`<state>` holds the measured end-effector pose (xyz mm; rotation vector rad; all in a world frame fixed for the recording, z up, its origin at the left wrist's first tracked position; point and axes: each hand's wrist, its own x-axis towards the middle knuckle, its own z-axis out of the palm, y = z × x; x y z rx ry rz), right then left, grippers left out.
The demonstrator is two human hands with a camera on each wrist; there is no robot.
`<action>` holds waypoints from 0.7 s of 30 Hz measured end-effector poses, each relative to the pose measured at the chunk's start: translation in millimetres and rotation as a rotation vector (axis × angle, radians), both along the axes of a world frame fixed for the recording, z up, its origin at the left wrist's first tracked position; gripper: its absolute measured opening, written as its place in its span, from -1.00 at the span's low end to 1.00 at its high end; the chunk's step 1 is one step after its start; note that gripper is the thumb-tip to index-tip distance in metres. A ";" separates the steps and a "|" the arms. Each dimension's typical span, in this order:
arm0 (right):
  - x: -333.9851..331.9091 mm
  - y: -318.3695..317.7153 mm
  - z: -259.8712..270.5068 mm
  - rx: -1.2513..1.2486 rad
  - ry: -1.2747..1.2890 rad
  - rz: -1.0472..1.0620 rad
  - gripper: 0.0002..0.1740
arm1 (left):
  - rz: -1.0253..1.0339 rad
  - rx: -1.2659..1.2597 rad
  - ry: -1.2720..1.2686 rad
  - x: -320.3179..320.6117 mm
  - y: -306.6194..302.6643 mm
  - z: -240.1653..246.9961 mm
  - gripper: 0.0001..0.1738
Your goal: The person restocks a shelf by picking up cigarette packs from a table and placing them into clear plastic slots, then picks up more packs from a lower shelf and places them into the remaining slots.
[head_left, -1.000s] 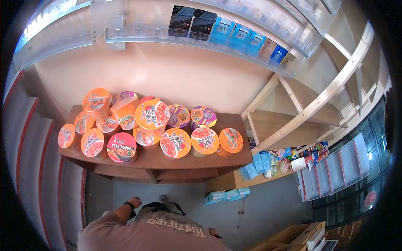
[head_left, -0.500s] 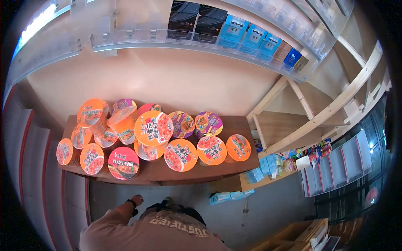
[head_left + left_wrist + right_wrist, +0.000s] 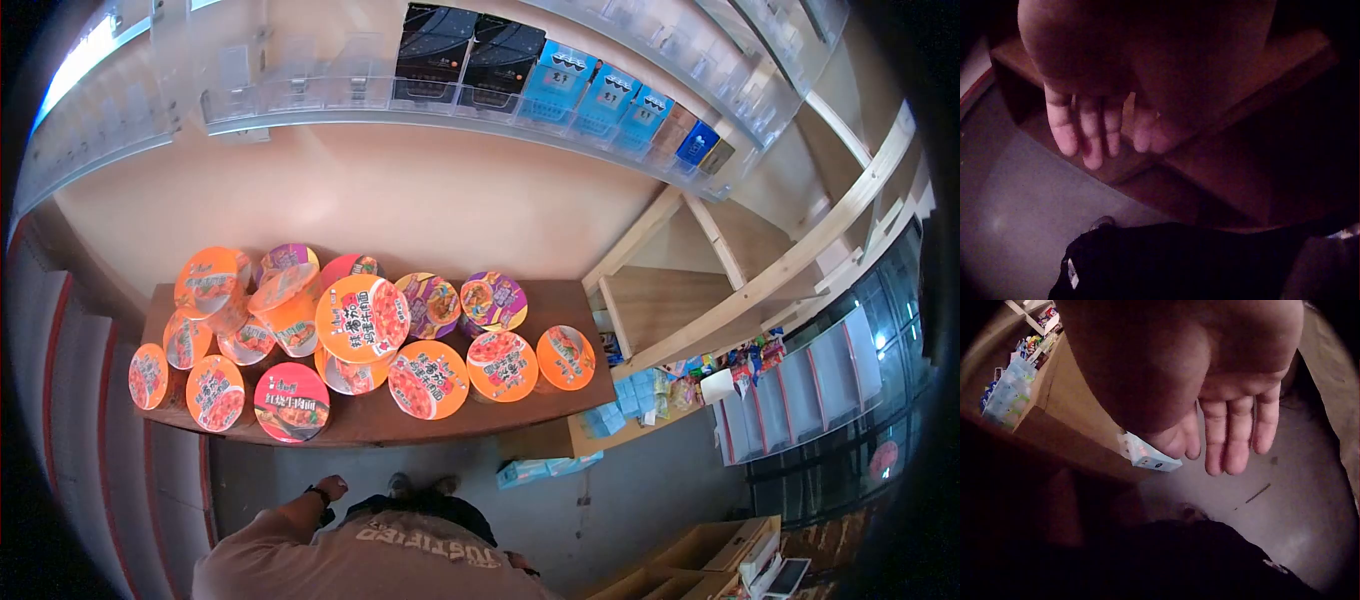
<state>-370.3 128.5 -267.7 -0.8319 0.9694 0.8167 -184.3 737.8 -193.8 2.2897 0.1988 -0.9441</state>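
A clear plastic shelf (image 3: pixel 290 97) spans the frame's top, carrying black boxes (image 3: pixel 434 50) beside blue boxes (image 3: pixel 608 98). A pale wooden beam (image 3: pixel 800 255) curves down the right side. Red-edged grey shelves (image 3: pixel 78 380) line the left; colourful packets (image 3: pixel 768 350) lie right of centre, near another grey rack (image 3: pixel 795 395).

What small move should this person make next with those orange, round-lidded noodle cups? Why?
Perhaps raise the empty left hand toward an orange, round-lidded cup stacked on another: the right hand is empty too, and that upper cup seems easiest to lift.
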 end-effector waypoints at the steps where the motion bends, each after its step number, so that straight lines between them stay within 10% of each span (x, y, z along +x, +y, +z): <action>1: -0.9 -3.4 1.6 0.007 0.004 -0.008 -0.51 | -0.006 -0.002 0.002 -2.5 1.0 -5.8 -0.60; 9: -15.9 -4.6 5.5 0.053 0.012 -0.066 -0.50 | -0.129 0.034 0.106 16.5 -8.4 -2.6 -0.59; 21: 69.1 42.6 157.8 -0.256 -0.182 0.056 -0.59 | -0.104 0.001 0.083 48.1 -38.3 -6.3 -0.56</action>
